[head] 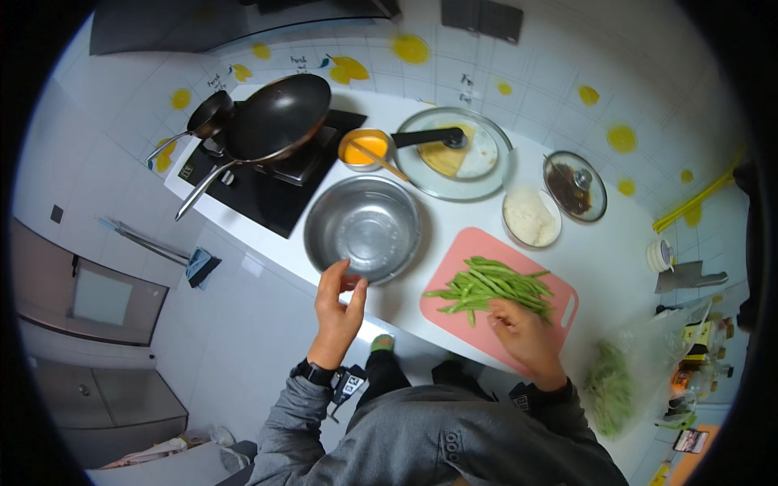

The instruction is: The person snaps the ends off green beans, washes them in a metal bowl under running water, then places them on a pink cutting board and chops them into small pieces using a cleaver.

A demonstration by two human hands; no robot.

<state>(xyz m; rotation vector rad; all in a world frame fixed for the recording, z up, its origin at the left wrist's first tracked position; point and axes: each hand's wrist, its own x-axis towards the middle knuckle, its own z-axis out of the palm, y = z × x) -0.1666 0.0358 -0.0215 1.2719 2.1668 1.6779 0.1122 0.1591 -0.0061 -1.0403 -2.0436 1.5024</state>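
My left hand is at the near rim of a metal bowl, its fingers apart; whether it touches the rim I cannot tell. The bowl looks to have clear water in it. My right hand is at the near edge of a pile of green beans, fingers curled, and whether it grips any is unclear. The beans lie on a pink cutting board. Behind the board stands a bowl of a white, dough-like food.
A dark wok and a small pan sit on the black cooktop. Nearby are a pot of orange liquid, a large glass lid and a lidded dish. A bag of greens and a cleaver are at right.
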